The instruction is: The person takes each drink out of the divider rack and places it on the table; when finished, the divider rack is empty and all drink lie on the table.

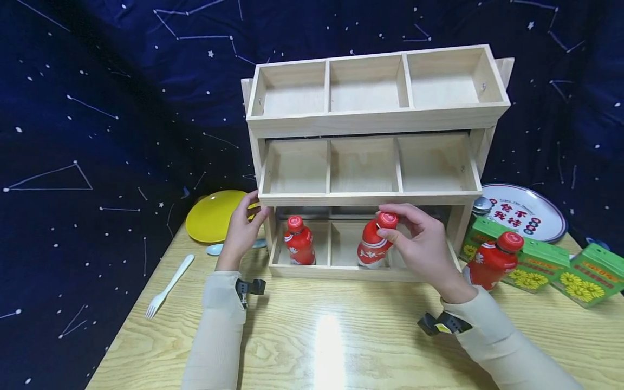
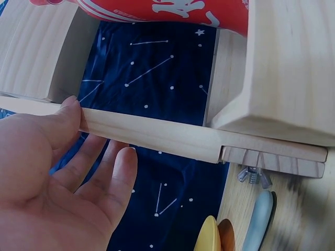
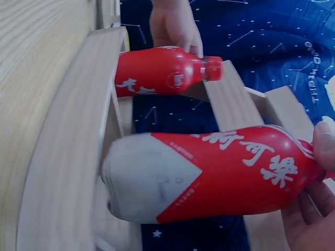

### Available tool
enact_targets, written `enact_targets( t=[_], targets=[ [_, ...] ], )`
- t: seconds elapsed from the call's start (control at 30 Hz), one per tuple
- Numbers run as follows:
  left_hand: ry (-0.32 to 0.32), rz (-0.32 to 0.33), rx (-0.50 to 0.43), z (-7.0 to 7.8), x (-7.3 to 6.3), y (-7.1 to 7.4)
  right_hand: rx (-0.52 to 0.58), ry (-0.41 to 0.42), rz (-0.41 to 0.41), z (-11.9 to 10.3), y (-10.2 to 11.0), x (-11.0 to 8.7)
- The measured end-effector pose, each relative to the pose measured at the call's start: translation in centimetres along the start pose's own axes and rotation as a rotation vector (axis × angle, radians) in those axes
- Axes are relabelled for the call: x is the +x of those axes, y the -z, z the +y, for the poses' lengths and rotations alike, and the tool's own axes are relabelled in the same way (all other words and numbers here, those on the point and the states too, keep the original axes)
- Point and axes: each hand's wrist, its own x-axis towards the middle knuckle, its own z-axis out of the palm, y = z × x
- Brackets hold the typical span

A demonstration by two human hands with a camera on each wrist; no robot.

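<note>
My right hand [image 1: 424, 246] holds a red cola bottle [image 1: 373, 245] by its neck, just below the cap. The bottle tilts, its pale base low at the middle compartment of the bottom tier; whether it touches the floor there I cannot tell. Another red bottle [image 1: 300, 245] stands upright in the left compartment of that tier. At the left side of the three-tier wooden rack [image 1: 370, 199], my left hand [image 1: 244, 230] grips the side post [image 2: 152, 133], thumb on one face and fingers behind it.
A third red bottle [image 1: 493, 261] stands right of the rack, by green cartons [image 1: 538, 265] and a white plate [image 1: 524, 208] with red characters. To the left are a yellow plate [image 1: 212, 216], a pale fork [image 1: 169, 286] and a light-blue utensil [image 1: 214, 249]. Dark starry cloth [image 1: 122, 146] hangs behind.
</note>
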Motion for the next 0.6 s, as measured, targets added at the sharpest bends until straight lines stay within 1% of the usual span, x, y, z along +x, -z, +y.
enact_targets(
  t=[0.17,0.33,0.37,0.43,0.53,0.6],
  targets=[
    [-0.012,0.001,-0.013,0.0,0.0,0.0,-0.061,-0.025,-0.017,-1.3,1.8,-1.1],
    [-0.009,-0.001,-0.011,0.1,-0.1,0.0,-0.129,-0.034,-0.038,-2.0,3.7,-2.8],
    [-0.003,-0.003,-0.009,0.1,-0.1,0.0,-0.135,-0.034,-0.035,-2.1,4.1,-3.2],
    [0.004,-0.010,-0.004,1.0,-0.4,0.1,-0.147,-0.042,-0.025,-2.2,5.0,-4.0],
    [0.001,-0.013,0.001,1.0,-0.4,0.1,-0.167,-0.075,-0.006,-2.4,6.5,-5.1],
    [-0.008,-0.012,0.002,1.0,-0.4,0.1,-0.201,-0.110,0.015,-2.7,7.5,-5.9]
  ],
)
